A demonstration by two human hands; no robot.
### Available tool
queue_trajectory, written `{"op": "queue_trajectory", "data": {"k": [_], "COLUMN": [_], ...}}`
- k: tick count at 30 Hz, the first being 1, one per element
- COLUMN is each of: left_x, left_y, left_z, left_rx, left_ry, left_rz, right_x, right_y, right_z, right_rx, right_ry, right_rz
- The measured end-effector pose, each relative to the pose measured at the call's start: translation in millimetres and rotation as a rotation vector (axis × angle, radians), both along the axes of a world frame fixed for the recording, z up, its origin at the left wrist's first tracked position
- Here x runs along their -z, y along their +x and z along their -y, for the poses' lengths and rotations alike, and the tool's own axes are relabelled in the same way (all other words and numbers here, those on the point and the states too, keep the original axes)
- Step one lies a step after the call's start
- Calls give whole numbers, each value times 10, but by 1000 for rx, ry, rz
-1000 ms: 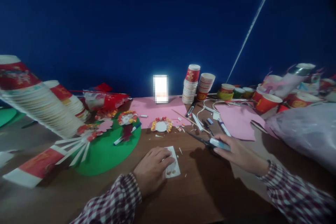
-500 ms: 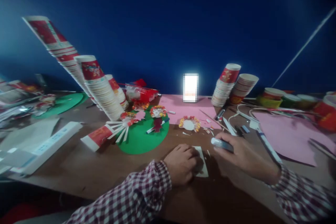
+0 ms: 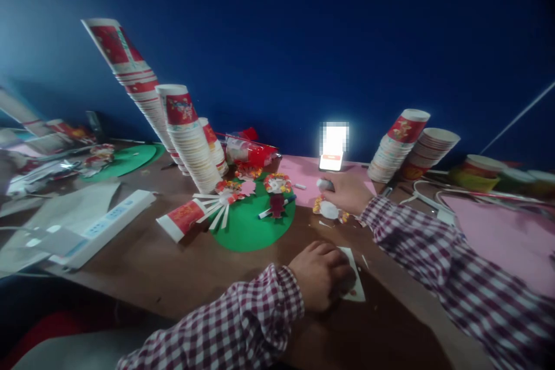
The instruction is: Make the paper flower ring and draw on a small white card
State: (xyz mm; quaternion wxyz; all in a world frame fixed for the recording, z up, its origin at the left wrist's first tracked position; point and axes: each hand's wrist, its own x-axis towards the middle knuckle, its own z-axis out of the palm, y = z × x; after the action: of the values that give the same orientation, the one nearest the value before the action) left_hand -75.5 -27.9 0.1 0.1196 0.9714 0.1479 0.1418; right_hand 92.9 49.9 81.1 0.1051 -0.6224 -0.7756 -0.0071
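Note:
My left hand (image 3: 321, 274) rests on the brown table with its fingers curled over the left side of a small pale paper piece (image 3: 355, 289); whether it grips anything is hidden. Farther forward, my right hand (image 3: 347, 192) is closed around a whitish glue stick or similar tube (image 3: 325, 185), its pale end pointing left. Just beneath that hand lies a yellow-and-red paper wreath (image 3: 329, 210) with a white middle. A bright phone (image 3: 332, 162) stands upright behind it.
A green disc (image 3: 255, 231) carries paper decorations and a marker (image 3: 266, 214). Tall stacks of paper cups (image 3: 191, 144) lean at the left, others (image 3: 399, 139) at the right. A cup (image 3: 180, 221) lies tipped near a white power strip (image 3: 108, 231). Pink paper (image 3: 511, 237) lies right.
My right hand has moved forward and left with the tube, from the right of the table to over the wreath. The camera view has shifted left. My left hand stays on the paper.

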Motion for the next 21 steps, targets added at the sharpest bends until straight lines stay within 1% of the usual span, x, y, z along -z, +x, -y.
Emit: {"op": "queue_trajectory", "data": {"k": [4, 7, 11, 17, 21], "left_x": [-26, -34, -28, -4, 23], "left_y": [-15, -21, -30, -28, -22], "left_z": [13, 18, 10, 10, 6], "left_rx": [1, -7, -5, -12, -8], "left_ry": [33, 45, 68, 82, 88], "left_rz": [-4, -20, -48, -17, 0], "right_x": [33, 95, 146, 122, 64], "right_y": [-107, -127, -99, -45, 14], "right_z": [-166, -189, -186, -181, -167], "right_rx": [-64, -117, -143, -163, -172], "right_ry": [-46, -93, -123, -161, -197], "right_rz": [56, 99, 136, 180, 212]}}
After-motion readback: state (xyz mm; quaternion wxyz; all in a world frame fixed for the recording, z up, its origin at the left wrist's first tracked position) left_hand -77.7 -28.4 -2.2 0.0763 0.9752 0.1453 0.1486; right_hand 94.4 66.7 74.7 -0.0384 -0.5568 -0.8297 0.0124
